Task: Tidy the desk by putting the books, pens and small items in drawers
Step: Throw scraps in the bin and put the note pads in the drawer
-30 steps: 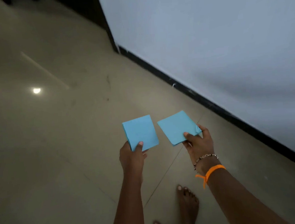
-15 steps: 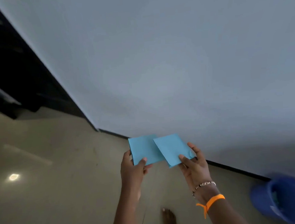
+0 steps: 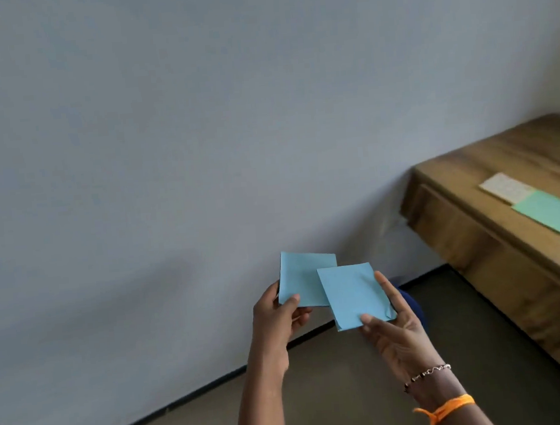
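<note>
Away from the worktop (image 3: 463, 177), both hands pinch blue pads, left hand (image 3: 275, 316) one, right hand (image 3: 393, 329) another; nothing looks stowed, papers (image 3: 536, 202) remain.

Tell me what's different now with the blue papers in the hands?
The two blue pads came together: the right blue pad now overlaps the left blue pad; a second ago they were apart. The view swung from the floor to a wooden desk. The left hand and right hand still hold one pad each.
</note>
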